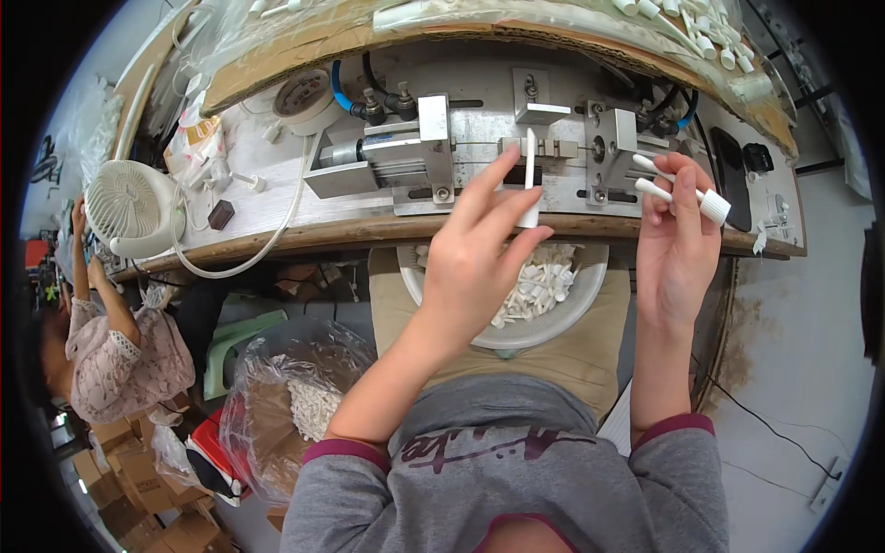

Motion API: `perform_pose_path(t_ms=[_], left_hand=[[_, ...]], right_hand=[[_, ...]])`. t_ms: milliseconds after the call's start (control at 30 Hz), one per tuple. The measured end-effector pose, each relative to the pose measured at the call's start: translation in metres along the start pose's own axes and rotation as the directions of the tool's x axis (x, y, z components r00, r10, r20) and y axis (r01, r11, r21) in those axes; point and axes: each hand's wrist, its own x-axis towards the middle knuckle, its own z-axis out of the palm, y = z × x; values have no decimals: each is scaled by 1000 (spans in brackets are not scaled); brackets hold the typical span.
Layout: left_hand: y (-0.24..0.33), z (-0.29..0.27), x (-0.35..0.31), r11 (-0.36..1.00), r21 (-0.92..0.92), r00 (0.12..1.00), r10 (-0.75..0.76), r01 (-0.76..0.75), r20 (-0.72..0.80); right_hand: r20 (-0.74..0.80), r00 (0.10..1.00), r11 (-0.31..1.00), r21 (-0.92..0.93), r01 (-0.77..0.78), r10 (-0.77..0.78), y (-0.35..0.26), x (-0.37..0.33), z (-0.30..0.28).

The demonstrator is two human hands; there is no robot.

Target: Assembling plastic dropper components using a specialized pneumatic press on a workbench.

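Observation:
In front of the metal fixture, my left hand [475, 253] pinches a white plastic stick with a cap [530, 166] between its fingers and thumb. The stick points up and away, and the cap sits low near the thumb. To the right, my right hand [680, 240] is raised, closed on white capped sticks [656, 191]. Two white tips stick out to the left from its fingers, and a ribbed cap [714, 207] shows on the right. The metal fixture [544, 147], with a small block in its middle, lies just beyond my left fingers.
A basin [595, 276] of white sticks and caps rests on my lap. Metal cylinder mounts [435, 152] flank the fixture. A fan [134, 207] and tape roll [304, 97] are on the left, a phone [728, 175] on the right. A cardboard shelf [304, 53] overhangs. A co-worker [129, 355] sits left.

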Motion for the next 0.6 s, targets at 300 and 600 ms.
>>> perform_pose_path(t_ms=[300,600], left_hand=[[-6,1,18,787,529,935,165,-316,314],[-9,2,17,794,537,957,196,-284,215]], right_hand=[[10,1000,1000,25,6,-6,4,-4,4],[1,1000,1000,-2,5,-5,1,-7,-3]])
